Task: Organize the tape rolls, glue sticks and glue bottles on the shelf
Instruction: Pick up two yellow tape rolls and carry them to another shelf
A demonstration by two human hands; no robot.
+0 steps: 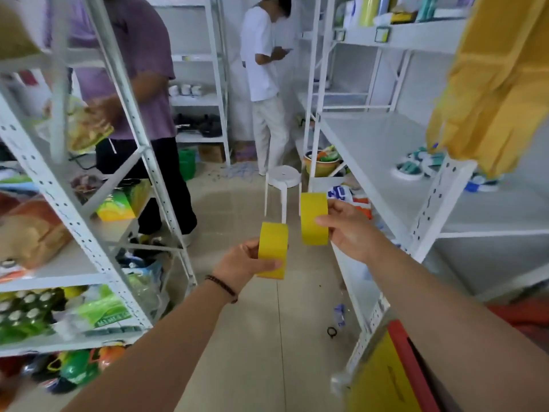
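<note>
My left hand (242,264) grips a yellow tape roll (272,248) edge-on, out over the aisle floor. My right hand (349,230) holds a second yellow tape roll (314,218) a little higher and just to the right of the first; the two rolls do not touch. On my right stands the white metal shelf (371,150). Far back on its board lie several teal-and-white tape rolls (411,169) and a blue-and-white one (481,182). Glue sticks and glue bottles I cannot make out.
A packed white rack (71,215) lines the left side. Two people stand in the aisle ahead, one in purple (142,84), one in white (264,84). A white stool (282,179) stands mid-aisle. A yellow-and-red box (392,379) sits low at right; yellow fabric (499,84) hangs upper right.
</note>
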